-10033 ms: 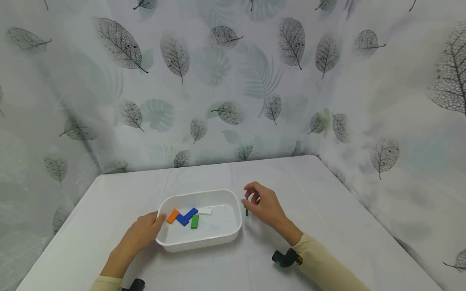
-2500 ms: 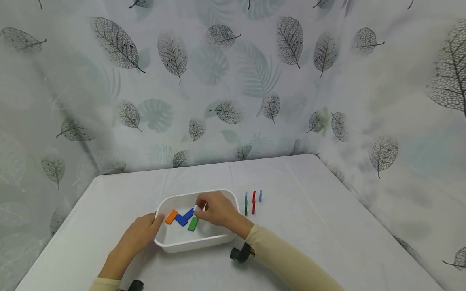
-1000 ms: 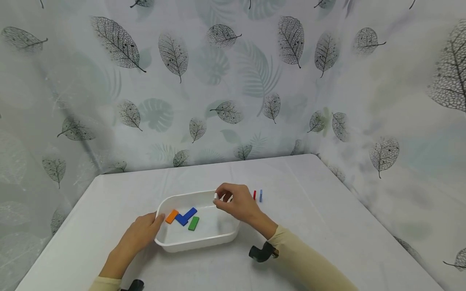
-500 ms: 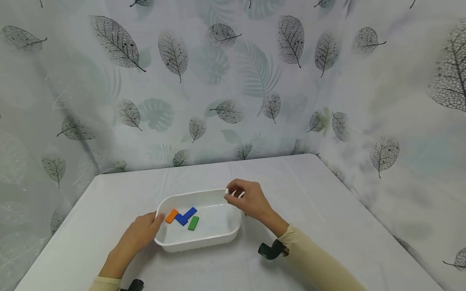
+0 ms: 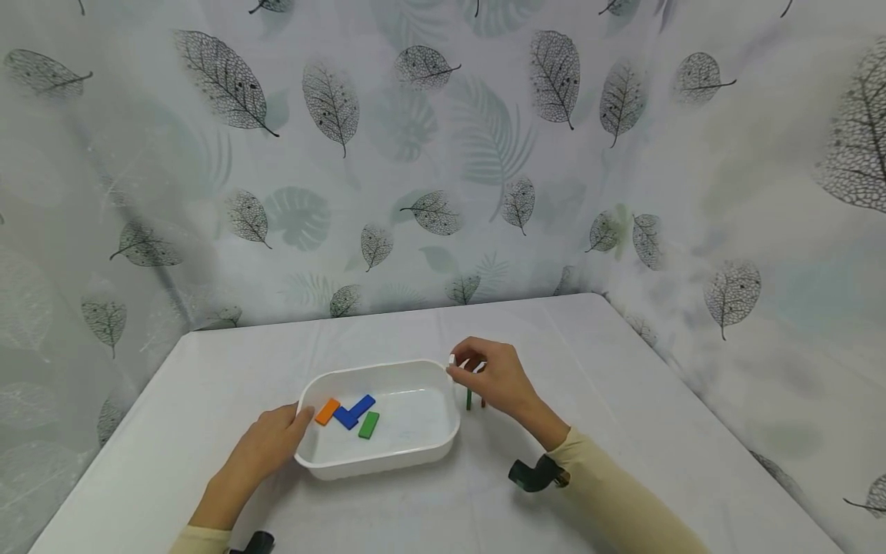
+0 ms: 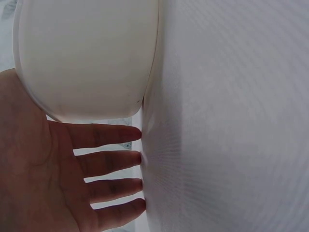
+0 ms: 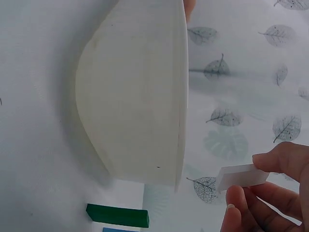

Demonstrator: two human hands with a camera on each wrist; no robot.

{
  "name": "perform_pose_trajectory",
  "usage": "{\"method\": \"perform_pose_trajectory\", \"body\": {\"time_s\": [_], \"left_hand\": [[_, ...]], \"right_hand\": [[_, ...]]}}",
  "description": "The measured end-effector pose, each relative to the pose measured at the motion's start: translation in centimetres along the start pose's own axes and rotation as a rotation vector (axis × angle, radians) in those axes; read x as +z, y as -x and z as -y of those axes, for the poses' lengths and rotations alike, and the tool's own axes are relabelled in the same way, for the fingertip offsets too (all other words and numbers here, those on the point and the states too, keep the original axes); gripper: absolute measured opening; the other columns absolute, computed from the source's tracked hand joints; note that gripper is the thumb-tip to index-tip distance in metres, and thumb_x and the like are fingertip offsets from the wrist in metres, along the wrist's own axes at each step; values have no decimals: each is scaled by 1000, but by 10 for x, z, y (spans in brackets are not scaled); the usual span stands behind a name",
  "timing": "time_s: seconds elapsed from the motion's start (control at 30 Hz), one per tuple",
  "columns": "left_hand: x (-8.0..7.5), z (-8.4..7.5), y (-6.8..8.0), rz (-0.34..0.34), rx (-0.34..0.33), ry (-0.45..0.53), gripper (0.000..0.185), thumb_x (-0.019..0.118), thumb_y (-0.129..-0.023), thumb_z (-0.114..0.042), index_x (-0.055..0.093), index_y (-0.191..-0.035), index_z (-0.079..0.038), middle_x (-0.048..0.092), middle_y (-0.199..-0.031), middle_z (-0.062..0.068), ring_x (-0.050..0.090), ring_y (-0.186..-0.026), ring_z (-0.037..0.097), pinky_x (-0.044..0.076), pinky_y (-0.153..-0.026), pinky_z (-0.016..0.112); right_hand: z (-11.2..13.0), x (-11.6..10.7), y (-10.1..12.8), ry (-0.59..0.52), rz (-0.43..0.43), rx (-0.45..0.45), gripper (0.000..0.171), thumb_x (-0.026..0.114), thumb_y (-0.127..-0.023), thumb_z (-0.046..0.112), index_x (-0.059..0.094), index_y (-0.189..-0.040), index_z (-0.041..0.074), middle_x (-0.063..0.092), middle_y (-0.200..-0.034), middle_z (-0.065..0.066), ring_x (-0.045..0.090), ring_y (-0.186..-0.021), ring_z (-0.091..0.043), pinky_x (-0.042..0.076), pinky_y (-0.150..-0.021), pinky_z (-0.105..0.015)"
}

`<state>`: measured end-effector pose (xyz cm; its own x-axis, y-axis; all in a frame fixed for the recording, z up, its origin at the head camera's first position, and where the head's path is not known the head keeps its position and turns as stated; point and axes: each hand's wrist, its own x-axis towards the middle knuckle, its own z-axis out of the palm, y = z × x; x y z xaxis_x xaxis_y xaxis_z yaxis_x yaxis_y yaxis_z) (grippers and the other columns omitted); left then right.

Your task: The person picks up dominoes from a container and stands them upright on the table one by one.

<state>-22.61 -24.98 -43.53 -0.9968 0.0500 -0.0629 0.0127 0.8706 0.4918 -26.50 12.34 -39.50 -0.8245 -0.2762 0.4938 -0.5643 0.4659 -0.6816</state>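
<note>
Glossy white plastic tub [image 5: 388, 462] (smooth), matt cloth-covered table [image 5: 623, 431], matt white block [image 7: 241, 176].

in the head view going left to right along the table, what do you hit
left hand → orange block → blue block → green block in the tray → white block in the right hand's grip → right hand

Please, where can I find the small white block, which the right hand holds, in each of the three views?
Head: the white block is pinched in the right hand, just past the tray's far right corner.
Left wrist: not in this picture.
Right wrist: the white block is at lower right, between fingertips.
Shared landmark: the white tray.
</note>
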Motion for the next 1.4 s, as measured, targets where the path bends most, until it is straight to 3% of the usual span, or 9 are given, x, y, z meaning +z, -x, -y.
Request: {"method": "perform_pose_trajectory", "body": {"time_s": [0.37,0.8,1.03,1.4], "left_hand": [[1,1,0,-1,4,-11,63,42,-111,-38,49,-145,14,62,-132,32,64,-111,43,48,-96,66],[2,2,0,-3,11,-2,63,42,-111,-39,48,-146,12,61,-134,32,61,-117,48,47,-96,68],[0,2,-1,1,14,8,61,43,-110,-38,52,-143,13,70,-115,21,62,-91,30,54,-85,60],[1,3,-1,2,3,2,63,42,-110,-39,50,-144,14,69,-119,23,61,-91,30,54,-87,61]], "right_hand": [[-13,-14,6,10,-39,6,14,84,-88,11,76,-99,12,72,-88,7,67,-75,-12,57,-65,-33],[-27,-28,19,55,-87,81,16,84,-88,13,76,-101,10,72,-89,7,67,-76,-13,57,-64,-33],[-36,-30,24,43,-81,107,13,84,-88,11,75,-97,14,73,-87,8,67,-75,-13,57,-65,-32],[-46,-32,27,62,-85,122,15,85,-87,9,75,-99,7,73,-87,4,66,-76,-14,57,-66,-32]]}}
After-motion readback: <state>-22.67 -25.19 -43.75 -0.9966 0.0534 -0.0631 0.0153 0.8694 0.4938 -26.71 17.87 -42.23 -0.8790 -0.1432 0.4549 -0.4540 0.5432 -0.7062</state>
